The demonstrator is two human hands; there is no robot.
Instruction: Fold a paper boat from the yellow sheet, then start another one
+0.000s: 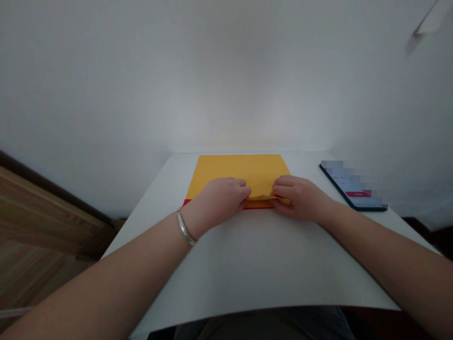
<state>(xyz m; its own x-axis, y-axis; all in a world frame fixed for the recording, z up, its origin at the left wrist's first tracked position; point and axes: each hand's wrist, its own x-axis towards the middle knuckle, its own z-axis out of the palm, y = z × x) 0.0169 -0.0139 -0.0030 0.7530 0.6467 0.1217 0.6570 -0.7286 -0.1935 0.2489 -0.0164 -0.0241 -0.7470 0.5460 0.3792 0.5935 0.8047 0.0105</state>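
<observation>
Gently, the left hand (215, 200) and right hand (300, 198) are pinching the raised near edge of a light, floppy yellow paper sheet (240, 170), which is lying on the worktop (247, 264) just ahead of their nearly shut fingers (283, 186), that thin edge offering the best hold.

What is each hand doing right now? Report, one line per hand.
Left hand: closed, gripping the folded near edge of the rectangular yellow paper sheet.
Right hand: closed, pinching that same folded edge.
</observation>
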